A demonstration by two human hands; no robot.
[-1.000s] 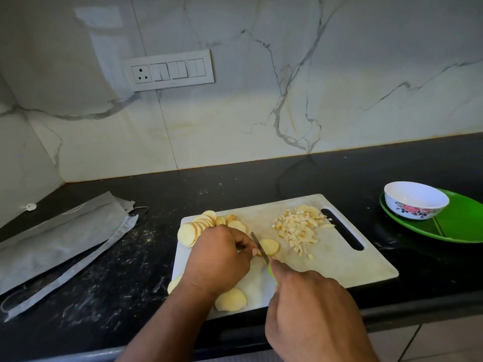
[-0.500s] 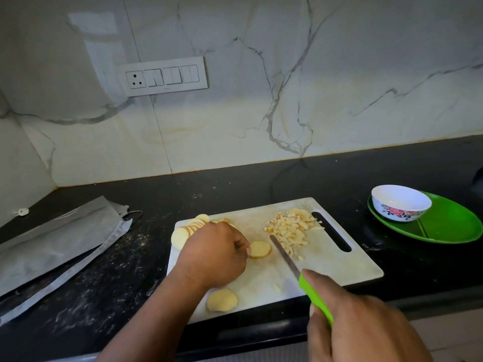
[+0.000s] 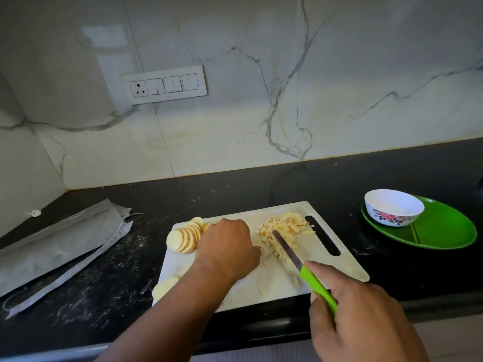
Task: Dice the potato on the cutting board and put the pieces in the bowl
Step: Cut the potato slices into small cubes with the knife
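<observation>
White bowl (image 3: 394, 207) w/ a flower pattern sits on the left part of a green plate (image 3: 441, 231), at the right of the black worktop (image 3: 261, 189); bowl's inside looks bare white, no potato in it. Cutting board (image 3: 347, 267) lies in the middle, near the front edge. On it: a pile of diced potato (image 3: 283, 228) at the far right by the handle slot, a fanned row of potato slices (image 3: 187, 237) at the far left, one more slice (image 3: 164, 287) at the near left corner, partly over the board's edge, and a few loose bits near the front. Left hand (image 3: 230, 249) rests knuckles-up on the board between slices & dice, fingers curled down; can't tell if that grip has anything under it. Right hand (image 3: 366, 325) has its grip clamped on the green handle of a knife (image 3: 290, 250), blade pointing away and left, tip at the diced pile. Vs half a sec ago: the slice that lay by the left fingertips is no longer in view, the blade sits further into the pile, and the right hand is further up in the shot. Worktop is dusty w/ pale smears; a grey bag (image 3: 57, 244) lies flat at the left. Behind, a white marble-look wall w/ grey veins carries a white switch panel (image 3: 167, 84) w/ a socket.
</observation>
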